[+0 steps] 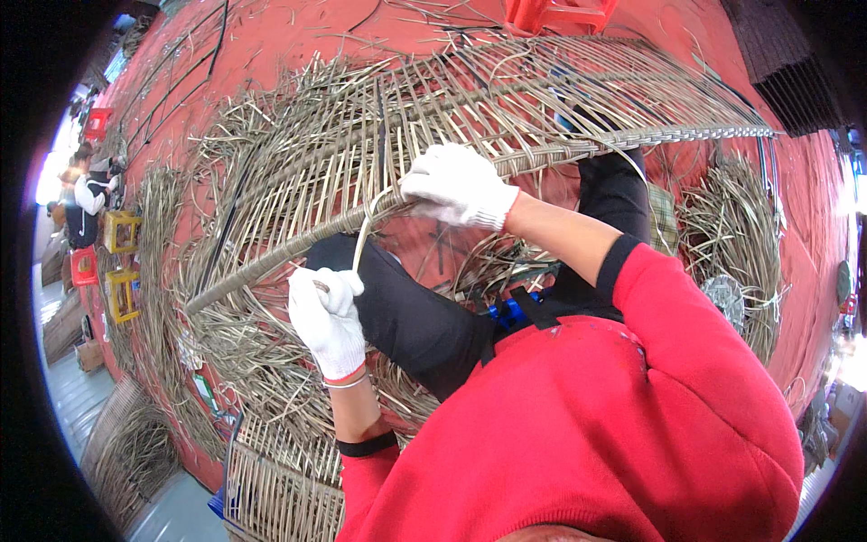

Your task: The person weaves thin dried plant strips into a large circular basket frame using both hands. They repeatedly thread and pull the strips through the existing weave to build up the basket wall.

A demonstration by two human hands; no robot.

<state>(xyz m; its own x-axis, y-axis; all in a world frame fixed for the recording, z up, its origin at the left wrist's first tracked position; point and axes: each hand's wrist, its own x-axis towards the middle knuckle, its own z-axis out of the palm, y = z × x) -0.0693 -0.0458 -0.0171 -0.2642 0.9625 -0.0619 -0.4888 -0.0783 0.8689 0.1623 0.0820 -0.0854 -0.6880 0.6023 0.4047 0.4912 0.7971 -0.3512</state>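
A large woven rattan panel [298, 172] lies across my lap, its many thin strands running to a thick wrapped rim [262, 266]. My right hand [456, 188], in a white knit glove, is closed over the rim near its middle. My left hand [327, 316], gloved the same way, is closed below the rim. A pale flat rattan strand [364, 237] loops over the rim and runs down to the left hand's fingers. A small brownish tip shows between those fingers; what it belongs to I cannot make out. Right of my right hand the rim is braided.
Loose rattan strands [736, 235] lie in heaps on the red floor covering [808, 208]. Another slatted woven piece [280, 483] is at the lower left. A red plastic stool [560, 14] stands beyond the panel. Yellow stools [121, 296] and another person [86, 203] are at the far left.
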